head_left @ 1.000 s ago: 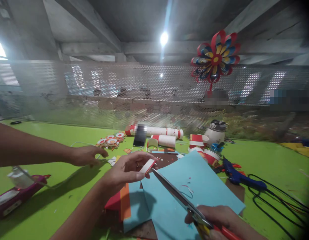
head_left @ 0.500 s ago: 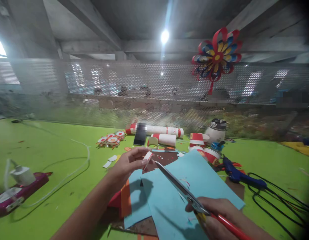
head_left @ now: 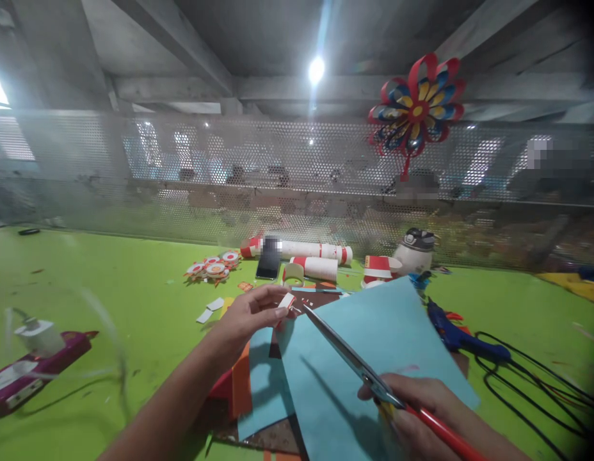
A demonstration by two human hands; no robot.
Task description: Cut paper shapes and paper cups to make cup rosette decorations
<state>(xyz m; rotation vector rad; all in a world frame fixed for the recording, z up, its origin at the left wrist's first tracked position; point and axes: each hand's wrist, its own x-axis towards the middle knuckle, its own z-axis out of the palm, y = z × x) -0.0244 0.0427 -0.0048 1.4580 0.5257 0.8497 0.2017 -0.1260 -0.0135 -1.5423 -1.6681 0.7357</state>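
Observation:
My left hand (head_left: 258, 310) pinches a small white piece with a red edge (head_left: 287, 301), apparently paper or card, between thumb and fingers. In my right hand (head_left: 417, 410) is a pair of scissors (head_left: 347, 355) with red handles. Their blades look closed and point up and left, the tip a short way right of the white piece. A light blue sheet (head_left: 369, 326) lies beneath the scissors, its far right corner raised in front of several paper cups. Under it are another blue sheet (head_left: 265, 394) and a brown board (head_left: 278, 436).
Paper cups (head_left: 376, 266), a stacked cup sleeve (head_left: 321, 269) and a phone (head_left: 269, 261) stand or lie behind. A blue glue gun (head_left: 463, 336) with black cable is right; a purple power strip (head_left: 61, 358) is left. Round paper pieces (head_left: 215, 266) lie back left.
The blue sheet has shifted, its far corner going right and up over some cups. Small scraps on it have moved. The scissors' tip sits slightly farther from the white piece. The white cable is blurred by motion.

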